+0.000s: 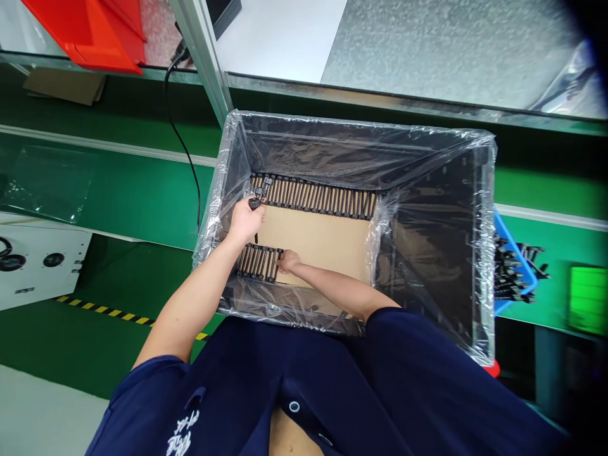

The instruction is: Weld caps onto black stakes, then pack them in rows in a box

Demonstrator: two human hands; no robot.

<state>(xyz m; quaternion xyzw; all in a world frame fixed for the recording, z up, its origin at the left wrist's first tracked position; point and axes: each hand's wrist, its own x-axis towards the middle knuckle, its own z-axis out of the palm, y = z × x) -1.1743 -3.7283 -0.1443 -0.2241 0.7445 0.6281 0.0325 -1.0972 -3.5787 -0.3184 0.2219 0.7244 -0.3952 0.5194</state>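
Note:
My left hand is closed around one or more black bolt-like parts; a thick round head shows above the fingers and a thin shaft pokes out below. It is over the left end of a clear-lined bin. Lower in the bin, my right hand pinches a slim black bolt-like part at the right end of a short front row. A longer row of similar parts lies along the far side, with a few more stacked at its left end. Brown cardboard lies beneath both rows.
At the right, a blue tray holds a heap of black parts. A metal shelf and its upright border the far side. A black cable hangs left of the bin. A red bin stands upper left.

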